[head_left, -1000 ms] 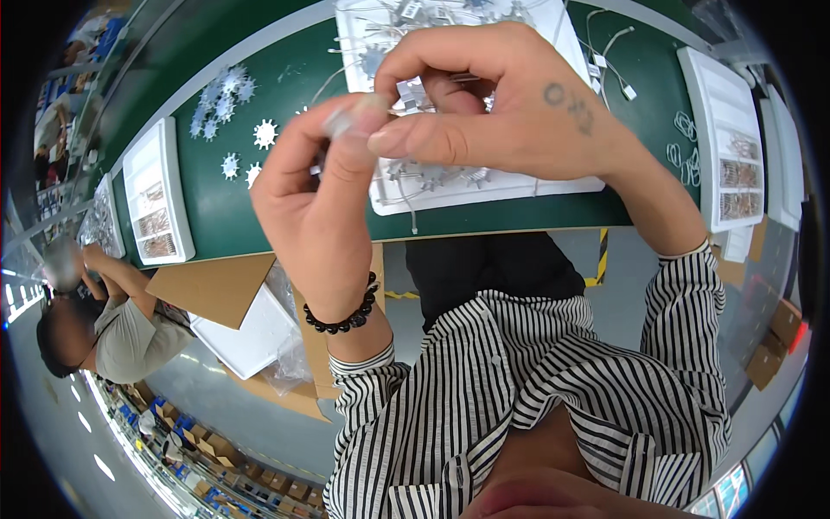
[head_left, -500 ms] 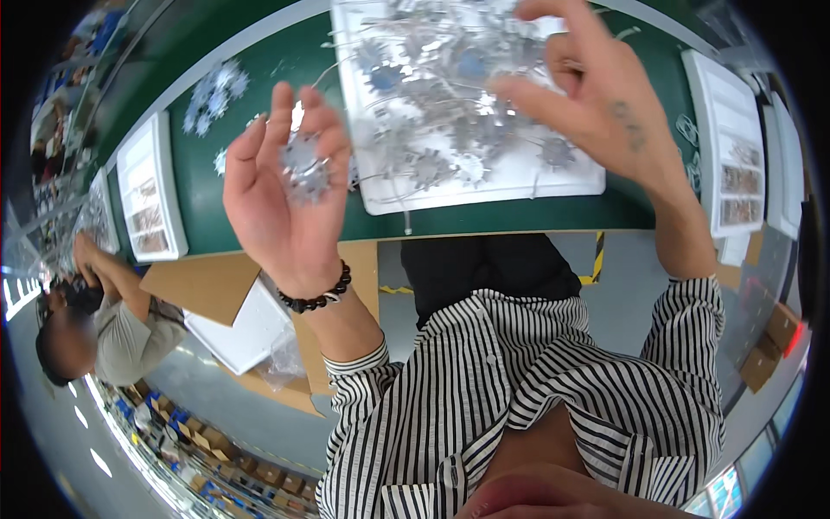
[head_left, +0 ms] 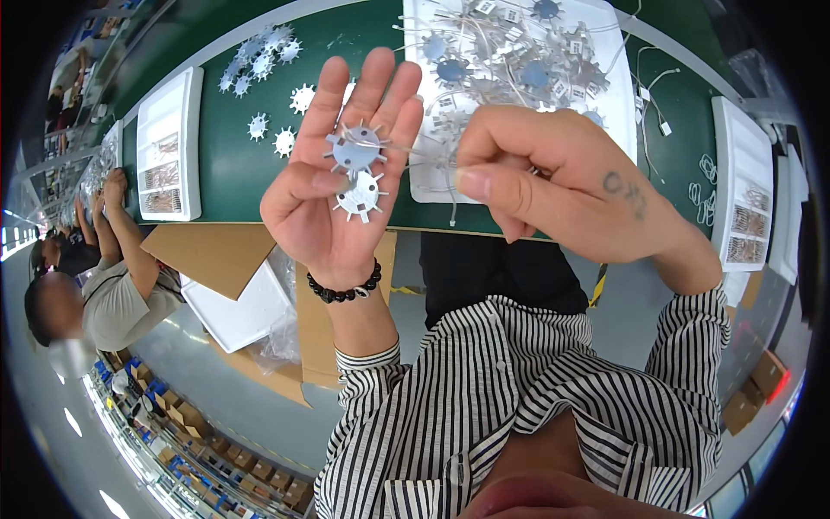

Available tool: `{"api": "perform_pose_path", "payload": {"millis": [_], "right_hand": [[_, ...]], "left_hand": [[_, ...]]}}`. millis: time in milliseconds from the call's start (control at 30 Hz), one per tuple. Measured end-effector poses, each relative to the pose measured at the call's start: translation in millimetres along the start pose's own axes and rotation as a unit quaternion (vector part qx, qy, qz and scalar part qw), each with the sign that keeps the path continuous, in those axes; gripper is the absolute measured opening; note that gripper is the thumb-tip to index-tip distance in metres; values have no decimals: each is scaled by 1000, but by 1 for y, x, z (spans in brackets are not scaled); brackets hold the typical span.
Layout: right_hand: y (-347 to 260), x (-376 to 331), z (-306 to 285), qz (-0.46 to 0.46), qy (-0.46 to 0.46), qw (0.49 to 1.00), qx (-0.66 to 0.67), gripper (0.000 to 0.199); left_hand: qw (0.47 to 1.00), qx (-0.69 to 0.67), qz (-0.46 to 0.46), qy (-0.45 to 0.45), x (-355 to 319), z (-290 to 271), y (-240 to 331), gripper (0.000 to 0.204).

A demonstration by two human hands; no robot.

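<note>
Head view, one entry per item.

Left hand [head_left: 341, 186]: raised palm-up over the green table [head_left: 233, 164], fingers spread and nearly straight, gripping nothing. It serves as a small tray, probably so the pieces lie flat for checking.

Spiked metal discs [head_left: 356, 169]: two thin silvery rounds with short prongs about the rim, resting on the left palm, one toward the fingers, one nearer the heel, edges touching or overlapping. A fine wire [head_left: 406, 152] runs from the upper disc toward the other hand.

Right hand [head_left: 553, 186]: just beside the left, fingers curled shut, thumb pressed against forefinger, pinching that wire's end; the exact hold is hidden behind the knuckles. The pinch seems meant to keep the wire taut and steer it.

White tray [head_left: 618, 95]: on the table beyond both hands, heaped with tangled discs and wires, within easy reach as stock.

Loose discs [head_left: 259, 56]: a scatter on the green surface at upper left, apart from the tray, possibly sorted pieces.

Compartment boxes: one at left [head_left: 169, 143], one at right [head_left: 743, 195], both white, holding small wire parts.

Bead bracelet [head_left: 346, 290]: dark, on the left wrist.

Striped shirt [head_left: 519, 398]: the person's own sleeves.

Co-worker [head_left: 104, 285]: seated at far left, at the same table.

Cardboard sheets [head_left: 212, 255]: below the table edge.
</note>
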State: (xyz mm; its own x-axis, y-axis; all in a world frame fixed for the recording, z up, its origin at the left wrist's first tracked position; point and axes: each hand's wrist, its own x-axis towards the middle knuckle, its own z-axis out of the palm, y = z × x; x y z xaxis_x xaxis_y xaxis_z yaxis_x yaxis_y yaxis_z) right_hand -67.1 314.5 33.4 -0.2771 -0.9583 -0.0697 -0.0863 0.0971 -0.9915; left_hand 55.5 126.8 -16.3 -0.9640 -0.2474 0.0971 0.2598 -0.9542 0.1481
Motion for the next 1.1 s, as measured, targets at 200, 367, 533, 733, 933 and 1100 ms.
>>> {"api": "perform_pose_path", "payload": {"millis": [200, 367, 533, 733, 933, 1100], "right_hand": [[-3, 7, 6, -6, 0, 999, -53, 22], [0, 11, 13, -6, -12, 997, -81, 21], [0, 16, 15, 29, -13, 995, -91, 21], [-7, 20, 11, 95, -26, 993, -69, 25], [-1, 21, 10, 73, -10, 990, -122, 26], [7, 18, 4, -131, 22, 943, -306, 18]], "left_hand": [[995, 45, -4, -89, -4, -7, 7, 87], [989, 140, 19, -49, -10, 1, 7, 90], [979, 186, 14, -85, -11, -4, 11, 92], [955, 279, 16, -98, -13, -3, 14, 91], [936, 346, 11, -66, -12, 0, 12, 92], [922, 382, -29, -48, -11, 6, 12, 91]]}}
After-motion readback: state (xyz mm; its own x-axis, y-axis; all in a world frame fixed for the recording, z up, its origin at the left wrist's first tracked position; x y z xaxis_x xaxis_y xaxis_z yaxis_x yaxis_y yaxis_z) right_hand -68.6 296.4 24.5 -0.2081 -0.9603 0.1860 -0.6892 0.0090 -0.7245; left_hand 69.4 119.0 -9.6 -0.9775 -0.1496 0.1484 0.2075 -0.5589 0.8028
